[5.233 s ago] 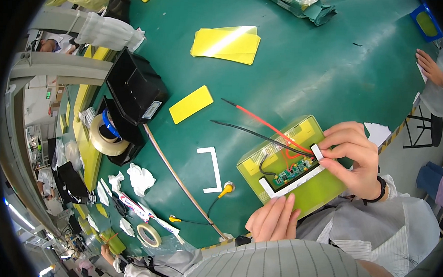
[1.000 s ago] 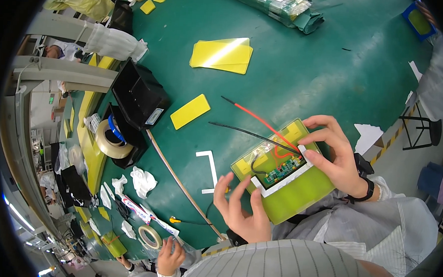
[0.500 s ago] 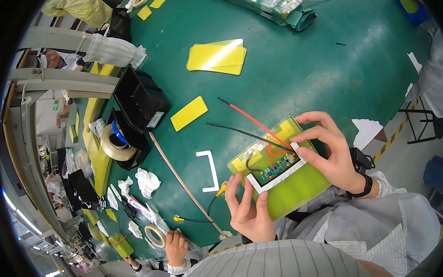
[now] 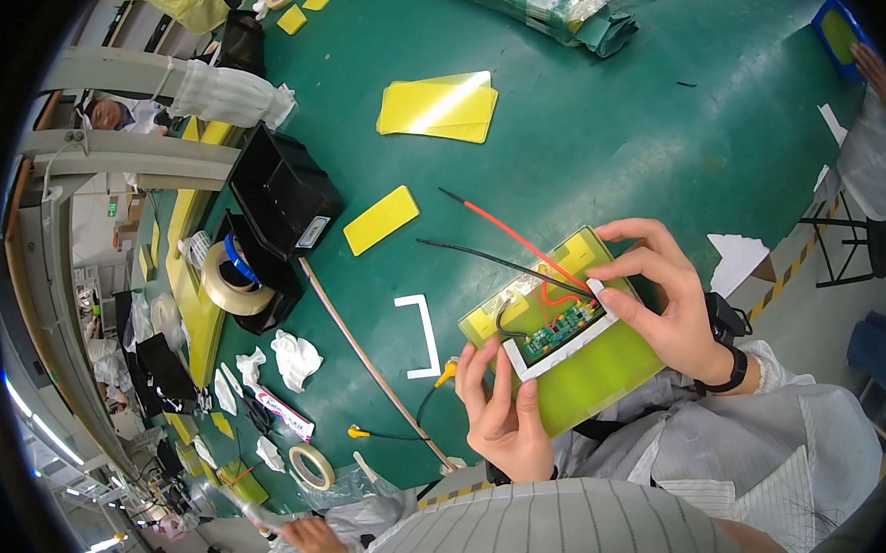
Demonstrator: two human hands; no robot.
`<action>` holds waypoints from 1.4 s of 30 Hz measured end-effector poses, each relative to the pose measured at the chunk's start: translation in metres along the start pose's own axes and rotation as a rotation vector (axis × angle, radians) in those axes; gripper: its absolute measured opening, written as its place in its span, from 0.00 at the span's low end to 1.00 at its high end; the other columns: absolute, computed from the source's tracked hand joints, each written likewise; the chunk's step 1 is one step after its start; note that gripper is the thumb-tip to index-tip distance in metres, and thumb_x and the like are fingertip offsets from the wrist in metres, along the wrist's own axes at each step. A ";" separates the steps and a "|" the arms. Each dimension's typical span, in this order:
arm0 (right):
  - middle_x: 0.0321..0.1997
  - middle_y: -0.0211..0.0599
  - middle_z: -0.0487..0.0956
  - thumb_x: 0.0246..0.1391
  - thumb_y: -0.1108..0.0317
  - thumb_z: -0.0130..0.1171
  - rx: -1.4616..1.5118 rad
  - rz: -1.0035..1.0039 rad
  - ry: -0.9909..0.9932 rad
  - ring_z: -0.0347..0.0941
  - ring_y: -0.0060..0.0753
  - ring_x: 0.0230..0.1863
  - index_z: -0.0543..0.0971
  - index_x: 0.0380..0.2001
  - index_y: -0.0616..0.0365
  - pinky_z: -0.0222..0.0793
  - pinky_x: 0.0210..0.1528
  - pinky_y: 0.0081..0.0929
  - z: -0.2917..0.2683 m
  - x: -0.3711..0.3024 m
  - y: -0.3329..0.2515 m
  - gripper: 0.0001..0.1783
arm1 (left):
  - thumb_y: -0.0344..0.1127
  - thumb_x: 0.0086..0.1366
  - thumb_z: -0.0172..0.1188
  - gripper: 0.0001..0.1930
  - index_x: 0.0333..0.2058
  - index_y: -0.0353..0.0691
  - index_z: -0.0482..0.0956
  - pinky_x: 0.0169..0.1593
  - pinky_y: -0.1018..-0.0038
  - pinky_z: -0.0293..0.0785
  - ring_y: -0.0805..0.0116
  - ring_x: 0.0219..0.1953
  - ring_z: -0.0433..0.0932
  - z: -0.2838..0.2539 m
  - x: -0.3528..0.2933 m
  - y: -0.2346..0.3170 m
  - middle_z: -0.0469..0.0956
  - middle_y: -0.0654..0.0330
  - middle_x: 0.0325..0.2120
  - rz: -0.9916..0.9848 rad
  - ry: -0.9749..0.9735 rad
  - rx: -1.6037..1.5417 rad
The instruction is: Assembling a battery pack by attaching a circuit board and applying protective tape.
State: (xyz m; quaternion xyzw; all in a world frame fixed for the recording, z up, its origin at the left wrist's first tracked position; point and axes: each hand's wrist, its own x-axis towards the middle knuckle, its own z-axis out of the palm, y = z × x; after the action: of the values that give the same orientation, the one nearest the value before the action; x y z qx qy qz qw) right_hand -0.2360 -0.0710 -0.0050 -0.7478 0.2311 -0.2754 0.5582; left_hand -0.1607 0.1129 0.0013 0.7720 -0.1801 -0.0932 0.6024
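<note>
One green-yellow pack [image 4: 603, 370] sat at four o'clock from the view's centre. The left hand [image 4: 504, 420] gripped its eight-o'clock corner; the right hand [image 4: 676, 314] pinched the white strip [image 4: 569, 351] toward one o'clock. Five seconds earlier, the left fingers lay nearer six o'clock.

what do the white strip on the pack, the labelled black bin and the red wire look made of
White strip: perhaps foam or paper-faced tape, by its flat, matte face. Black bin: likely moulded plastic; smooth, faintly shiny walls. Red wire: probably rubbery or plastic insulation, from its smooth coloured sleeve.
</note>
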 end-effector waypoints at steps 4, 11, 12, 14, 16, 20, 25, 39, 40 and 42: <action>0.58 0.42 0.75 0.53 0.73 0.68 0.016 0.012 0.005 0.72 0.41 0.60 0.85 0.40 0.57 0.65 0.62 0.35 -0.002 -0.001 0.005 0.10 | 0.23 0.63 0.63 0.18 0.52 0.28 0.81 0.71 0.56 0.53 0.50 0.68 0.63 -0.001 0.000 -0.005 0.75 0.52 0.58 0.000 -0.035 0.008; 0.58 0.40 0.75 0.54 0.72 0.68 -0.007 -0.012 0.001 0.71 0.41 0.59 0.85 0.39 0.58 0.65 0.61 0.35 -0.005 0.000 0.002 0.09 | 0.27 0.62 0.66 0.14 0.47 0.30 0.84 0.67 0.56 0.59 0.50 0.66 0.65 0.007 0.008 0.006 0.73 0.51 0.57 -0.003 0.135 0.020; 0.58 0.40 0.75 0.54 0.72 0.68 -0.004 -0.010 0.002 0.71 0.41 0.59 0.85 0.39 0.58 0.65 0.61 0.35 -0.005 0.000 0.002 0.09 | 0.26 0.61 0.67 0.11 0.43 0.32 0.84 0.65 0.57 0.61 0.51 0.63 0.66 0.006 0.011 0.007 0.73 0.52 0.54 0.022 0.138 0.113; 0.58 0.39 0.76 0.54 0.72 0.68 -0.021 -0.023 0.001 0.71 0.41 0.59 0.85 0.39 0.58 0.66 0.60 0.35 -0.005 0.000 0.002 0.09 | 0.26 0.59 0.68 0.08 0.38 0.33 0.84 0.63 0.57 0.63 0.52 0.61 0.68 0.004 0.015 0.012 0.74 0.54 0.51 0.048 0.142 0.210; 0.58 0.39 0.76 0.53 0.72 0.68 -0.033 -0.020 0.005 0.71 0.41 0.59 0.85 0.39 0.58 0.66 0.59 0.35 -0.003 0.001 0.000 0.09 | 0.26 0.56 0.71 0.07 0.32 0.35 0.82 0.56 0.59 0.66 0.54 0.54 0.69 0.002 0.022 0.019 0.73 0.57 0.45 0.142 0.107 0.500; 0.57 0.40 0.75 0.53 0.72 0.69 -0.027 -0.043 0.021 0.71 0.41 0.57 0.85 0.39 0.58 0.66 0.58 0.35 -0.006 -0.003 0.008 0.09 | 0.25 0.52 0.74 0.09 0.28 0.35 0.79 0.51 0.61 0.66 0.56 0.48 0.69 0.012 0.028 0.024 0.72 0.58 0.40 0.163 0.133 0.734; 0.57 0.39 0.75 0.54 0.72 0.68 0.000 -0.026 0.026 0.70 0.40 0.56 0.85 0.39 0.58 0.67 0.56 0.34 -0.001 -0.002 0.003 0.09 | 0.22 0.50 0.72 0.11 0.26 0.36 0.76 0.37 0.68 0.66 0.62 0.39 0.72 0.009 0.033 0.010 0.71 0.58 0.35 0.126 0.169 0.527; 0.55 0.38 0.75 0.55 0.72 0.67 -0.010 -0.018 0.024 0.70 0.38 0.55 0.85 0.39 0.58 0.66 0.56 0.33 -0.004 -0.002 0.004 0.08 | 0.23 0.64 0.63 0.07 0.34 0.35 0.72 0.48 0.74 0.66 0.72 0.43 0.70 0.007 0.025 -0.006 0.69 0.61 0.40 -0.172 0.103 -0.137; 0.55 0.38 0.76 0.55 0.72 0.67 0.037 0.009 0.019 0.70 0.37 0.55 0.85 0.39 0.58 0.66 0.56 0.33 -0.005 -0.002 0.003 0.07 | 0.26 0.67 0.62 0.07 0.36 0.37 0.71 0.49 0.75 0.67 0.73 0.42 0.71 0.008 0.026 -0.008 0.71 0.61 0.40 -0.254 0.088 -0.333; 0.55 0.38 0.76 0.55 0.73 0.67 0.076 0.033 0.007 0.71 0.37 0.55 0.85 0.38 0.58 0.66 0.57 0.33 -0.005 0.000 0.002 0.07 | 0.29 0.70 0.59 0.08 0.40 0.40 0.68 0.49 0.74 0.69 0.74 0.41 0.73 0.006 0.027 -0.011 0.73 0.62 0.39 -0.348 0.035 -0.548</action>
State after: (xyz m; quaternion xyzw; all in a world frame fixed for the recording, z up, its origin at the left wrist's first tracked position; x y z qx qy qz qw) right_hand -0.2393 -0.0746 -0.0060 -0.7211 0.2349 -0.2775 0.5898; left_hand -0.1359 0.0990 -0.0088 0.6017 -0.0034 -0.2267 0.7659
